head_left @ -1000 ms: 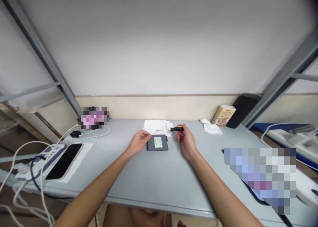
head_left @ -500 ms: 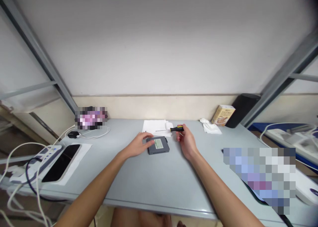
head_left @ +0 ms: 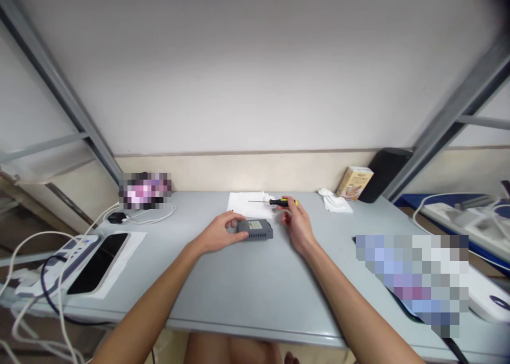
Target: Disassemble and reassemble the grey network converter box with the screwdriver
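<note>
Holding grey case (head_left: 257, 230), contents hidden, in left grip (head_left: 220, 233)

a phone (head_left: 99, 263) and power strip (head_left: 78, 253) lie at the view's eight o'clock, a yellow box (head_left: 355, 184) and crumpled tissue (head_left: 338, 203) at three.

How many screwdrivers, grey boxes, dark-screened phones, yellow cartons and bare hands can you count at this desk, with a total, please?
Screwdriver: 1, in the right hand
Grey box: 1, held by the left hand
Dark-screened phone: 1
Yellow carton: 1
Bare hands: 2
Total: 6
</note>
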The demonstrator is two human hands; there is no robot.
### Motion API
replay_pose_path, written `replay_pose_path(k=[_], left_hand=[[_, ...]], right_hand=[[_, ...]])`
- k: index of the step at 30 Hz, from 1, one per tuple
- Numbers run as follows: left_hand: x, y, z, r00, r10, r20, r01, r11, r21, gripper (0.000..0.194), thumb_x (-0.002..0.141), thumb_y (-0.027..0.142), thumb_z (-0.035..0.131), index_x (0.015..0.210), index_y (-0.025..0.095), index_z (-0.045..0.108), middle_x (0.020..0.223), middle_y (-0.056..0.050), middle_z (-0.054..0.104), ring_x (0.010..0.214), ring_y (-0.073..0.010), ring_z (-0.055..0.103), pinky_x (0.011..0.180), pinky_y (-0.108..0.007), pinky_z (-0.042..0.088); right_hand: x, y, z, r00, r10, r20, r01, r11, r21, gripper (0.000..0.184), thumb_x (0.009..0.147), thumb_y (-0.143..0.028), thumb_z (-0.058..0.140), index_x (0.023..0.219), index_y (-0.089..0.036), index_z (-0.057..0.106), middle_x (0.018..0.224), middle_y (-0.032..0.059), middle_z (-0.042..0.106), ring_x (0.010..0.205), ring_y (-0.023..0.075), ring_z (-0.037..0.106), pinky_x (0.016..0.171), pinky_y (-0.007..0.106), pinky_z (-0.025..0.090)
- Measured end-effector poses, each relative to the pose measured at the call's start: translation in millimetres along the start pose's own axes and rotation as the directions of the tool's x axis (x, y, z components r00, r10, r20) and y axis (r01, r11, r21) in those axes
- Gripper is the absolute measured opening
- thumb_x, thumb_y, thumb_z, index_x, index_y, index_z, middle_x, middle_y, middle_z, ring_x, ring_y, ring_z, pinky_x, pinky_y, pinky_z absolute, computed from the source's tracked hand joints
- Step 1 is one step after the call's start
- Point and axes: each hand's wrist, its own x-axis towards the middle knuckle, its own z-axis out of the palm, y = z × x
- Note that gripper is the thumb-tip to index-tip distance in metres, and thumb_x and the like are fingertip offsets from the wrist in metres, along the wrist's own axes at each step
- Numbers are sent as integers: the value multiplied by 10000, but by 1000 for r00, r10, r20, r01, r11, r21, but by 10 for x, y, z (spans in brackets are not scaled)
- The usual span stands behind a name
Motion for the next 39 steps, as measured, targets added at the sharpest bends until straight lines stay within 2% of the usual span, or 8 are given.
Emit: replay_pose_path(k=[4,8,11,14,16,20,26,39], left_hand=[[27,-24,18,994,-110,-25,110,994,-30,368,957,528,632,1064,205,771,882,-24,687,755,-174,560,719,-289,450],[34,-58,35,979,-193,-68,189,980,-69,574,1034,615,439,750,176,676,676,3,584,643,-161,489,631,-279,378],[47,-83,33,969,-220,-112,211,974,-87,631,1043,638,389,678,179,619,598,11,528,604,-166,490,626,-286,387],[71,-134,11,954,-232,-190,216,971,-102,586,1060,593,377,814,178,710,696,-15,642,724,-206,619,724,-298,470],[83,-201,-7,938,-210,-275,200,978,-65,512,1073,532,384,984,186,751,896,-48,732,904,-232,679,859,-320,507],[77,-386,-6,949,-61,-309,126,973,193,429,1086,431,393,1199,210,743,1150,-102,702,1165,-265,625,1052,-396,477],[54,-508,47,979,30,-204,62,899,434,418,1084,377,408,1351,237,697,1147,-118,613,1103,-274,598,1032,-443,489],[67,-525,57,972,-31,-234,116,925,362,392,1088,379,422,1329,220,687,1185,-112,621,1176,-274,604,1076,-437,477]], right_hand=[[-47,22,19,991,-84,108,103,978,-183,547,777,-672,762,1135,-258,747,946,25,760,628,126,543,563,263,421],[-85,55,46,954,-152,257,231,922,-312,498,787,-644,768,1109,-264,787,968,49,767,843,208,632,712,304,482],[-92,83,49,922,-159,352,291,886,-362,436,847,-624,721,1107,-281,790,1033,50,771,906,219,643,836,339,490],[-92,101,43,921,-137,364,282,880,-383,441,864,-635,700,1133,-296,786,1058,48,768,893,220,635,824,342,486],[-96,104,43,924,-130,359,274,881,-385,443,861,-641,701,1129,-299,788,1044,48,766,879,221,628,805,340,486],[-107,105,49,918,-134,372,286,875,-391,420,868,-632,700,1119,-308,793,1035,44,763,849,213,617,801,340,485],[-93,145,35,917,-128,378,295,856,-424,456,887,-652,665,1146,-294,775,1047,50,764,868,225,610,799,349,468],[-38,131,16,953,-114,282,221,897,-382,622,863,-768,604,1179,-245,717,984,66,758,815,211,614,705,320,465]])
